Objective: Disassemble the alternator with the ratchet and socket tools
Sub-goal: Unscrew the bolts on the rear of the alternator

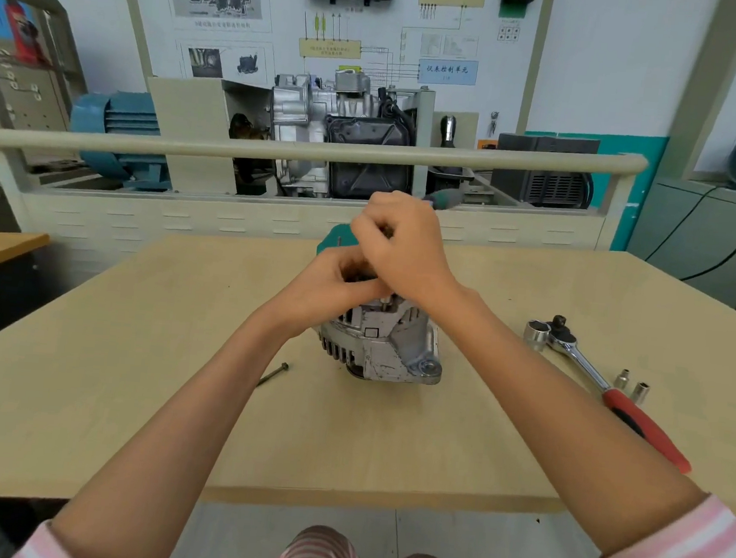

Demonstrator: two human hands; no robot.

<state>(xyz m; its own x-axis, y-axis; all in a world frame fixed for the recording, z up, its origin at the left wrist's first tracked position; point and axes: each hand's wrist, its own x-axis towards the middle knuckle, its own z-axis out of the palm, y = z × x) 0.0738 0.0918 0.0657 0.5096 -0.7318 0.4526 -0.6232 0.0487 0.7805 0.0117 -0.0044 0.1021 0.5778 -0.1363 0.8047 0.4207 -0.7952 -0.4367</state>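
Worktop (125, 391) carrying alternator (384, 347) dead center. Both hands on its top: left hand (330, 286) fingers curled over upper edge, right hand (400, 241) just above, fingers curled round green-handled tool, tip hidden. Ratchet (606, 384) lying well right, big socket (537, 333) touching its head, two small sockets (633, 384) beside handle. Loose bolt (273, 373) left of alternator.

Alternator (389, 347) sits mid tabletop (125, 391). Both hands on top of it: left hand (334, 284) lower, right hand (400, 246) above and just behind, touching. Long bolt (273, 373) lies on tabletop left of alternator, near it. Ratchet (606, 388) lies to the right, head toward the far side, large socket (537, 334) touching the head. Two small sockets (633, 384) just right of ratchet shaft. Rail (279, 148) runs behind tabletop.
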